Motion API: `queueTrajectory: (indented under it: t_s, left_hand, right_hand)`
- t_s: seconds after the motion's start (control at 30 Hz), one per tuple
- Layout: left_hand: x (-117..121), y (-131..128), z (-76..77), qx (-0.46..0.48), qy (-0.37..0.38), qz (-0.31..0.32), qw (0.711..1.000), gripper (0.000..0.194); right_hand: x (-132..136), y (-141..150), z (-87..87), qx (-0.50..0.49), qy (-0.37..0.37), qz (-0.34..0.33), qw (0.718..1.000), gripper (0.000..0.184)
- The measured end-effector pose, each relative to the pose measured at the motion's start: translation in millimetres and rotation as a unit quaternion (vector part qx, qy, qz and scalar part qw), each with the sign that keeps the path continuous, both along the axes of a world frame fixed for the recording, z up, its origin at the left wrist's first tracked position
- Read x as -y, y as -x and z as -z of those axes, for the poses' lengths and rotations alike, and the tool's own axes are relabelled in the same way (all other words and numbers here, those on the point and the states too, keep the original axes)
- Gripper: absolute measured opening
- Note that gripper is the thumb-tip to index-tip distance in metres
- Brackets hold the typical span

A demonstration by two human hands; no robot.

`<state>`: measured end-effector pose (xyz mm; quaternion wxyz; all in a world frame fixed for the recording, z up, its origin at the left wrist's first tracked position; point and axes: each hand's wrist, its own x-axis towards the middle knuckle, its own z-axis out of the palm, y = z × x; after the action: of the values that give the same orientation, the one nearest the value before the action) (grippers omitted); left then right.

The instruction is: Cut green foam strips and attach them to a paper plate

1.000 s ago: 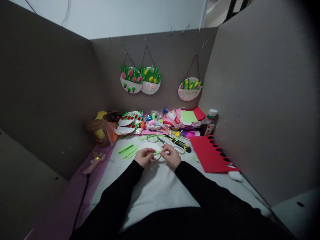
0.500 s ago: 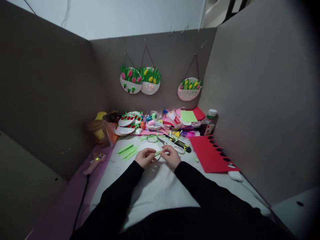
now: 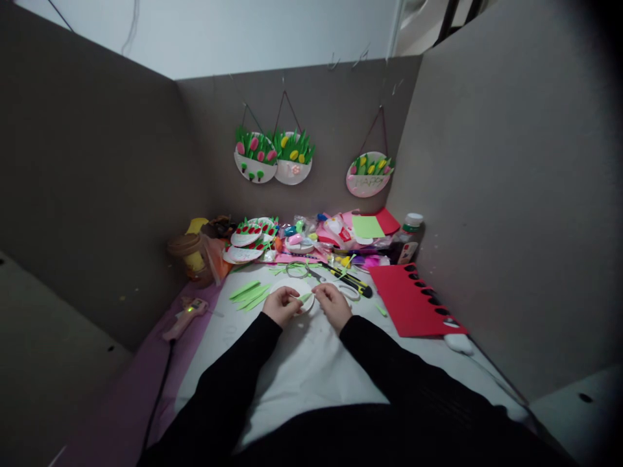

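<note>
A small light-green paper strip [image 3: 305,298] is pinched between the fingers of my left hand [image 3: 282,307], over a white paper plate [image 3: 292,283] that my hands partly cover. At the strip's right tip the thumb and fingers of my right hand [image 3: 335,306] are closed together on its end. More green paper strips [image 3: 249,295] lie in a bunch to the left of the plate. Just beyond my right hand are scissors [image 3: 346,291] and a yellow-and-black cutter knife [image 3: 357,284].
A pink glue gun [image 3: 187,316] rests at left with its cord trailing forward. Red paper [image 3: 409,301] with cut-out holes lies at right. Craft plates [image 3: 246,235], packets and a bottle [image 3: 411,230] crowd the back. Grey panels [image 3: 311,100] enclose three sides.
My right fingertips have shifted slightly along the strip toward its right tip, so more of the green paper shows between my hands. My left hand has barely moved.
</note>
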<state>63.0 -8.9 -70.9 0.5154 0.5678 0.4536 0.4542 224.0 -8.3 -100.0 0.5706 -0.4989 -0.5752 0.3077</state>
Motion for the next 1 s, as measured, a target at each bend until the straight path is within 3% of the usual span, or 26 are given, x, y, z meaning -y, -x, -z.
queueTrajectory:
  t_s: [0.13, 0.37, 0.53, 1.0]
  left_hand:
    - [1, -1, -1.4, 0.002, 0.002, -0.009, 1.000, 0.028]
    - [1, -1, 0.1, -0.033, -0.053, 0.025, 0.998, 0.024]
    - [0, 0, 1.4, -0.025, -0.066, 0.058, 0.996, 0.024]
    - [-7, 3, 7.7, -0.002, -0.026, 0.036, 0.999, 0.029]
  right_hand:
    - [1, 2, -0.8, -0.031, 0.039, -0.015, 0.999, 0.033]
    - [11, 9, -5.9, 0.020, 0.022, -0.084, 0.996, 0.022]
    - [11, 8, -8.8, 0.019, 0.012, -0.084, 0.996, 0.017]
    - [1, -9, -2.4, -0.032, 0.009, -0.029, 0.999, 0.020]
